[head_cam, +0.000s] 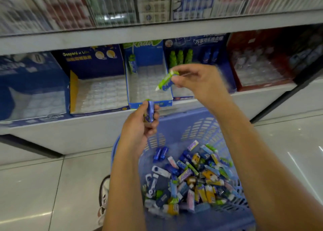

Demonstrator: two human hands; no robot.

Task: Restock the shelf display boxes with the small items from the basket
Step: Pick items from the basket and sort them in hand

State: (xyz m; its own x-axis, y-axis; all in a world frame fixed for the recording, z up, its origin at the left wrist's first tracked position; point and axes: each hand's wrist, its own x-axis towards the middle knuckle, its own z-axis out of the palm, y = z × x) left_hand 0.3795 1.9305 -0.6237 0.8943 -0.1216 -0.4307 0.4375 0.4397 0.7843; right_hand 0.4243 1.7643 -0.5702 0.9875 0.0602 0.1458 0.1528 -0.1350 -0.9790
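Right hand [197,80]: thumb and fingertips pinch one green-and-blue stick [167,82] by its upper end. The stick's long axis is tilted, white tip down and to the left, gripped end up and to the right. It hangs above the front right corner of the middle display box [150,104], not touching it.

Left hand [141,125]: fingers curled round a blue stick [149,111], held upright with its long axis near vertical and a green end showing above the fist. Whether the fist holds more than one cannot be told. This hand is in front of the middle box's front lip and above the basket.

Basket [183,124]: one, pale blue plastic with slotted walls, directly beneath both forearms. It holds a loose pile of small items [192,178], too many and too tangled to count, lying at all angles. Two dark blue sticks [160,154] lie side by side, apart from the pile, near the far wall.

Shelf [104,125]: white, low, carrying a row of five countable display boxes; the far right is blurred. The middle box has a clear slotted tray and one stick standing upright [132,64] at its back left. The navy box [94,61] to its left shows only a clear tray. The box on the right [197,43] holds three green items [180,57] upright. Beyond it stands a red box [253,41].

Upper shelf [157,31]: blurred packaged goods.

Floor [35,187]: glossy pale tiles. One shoe [104,195] shows beside the basket.
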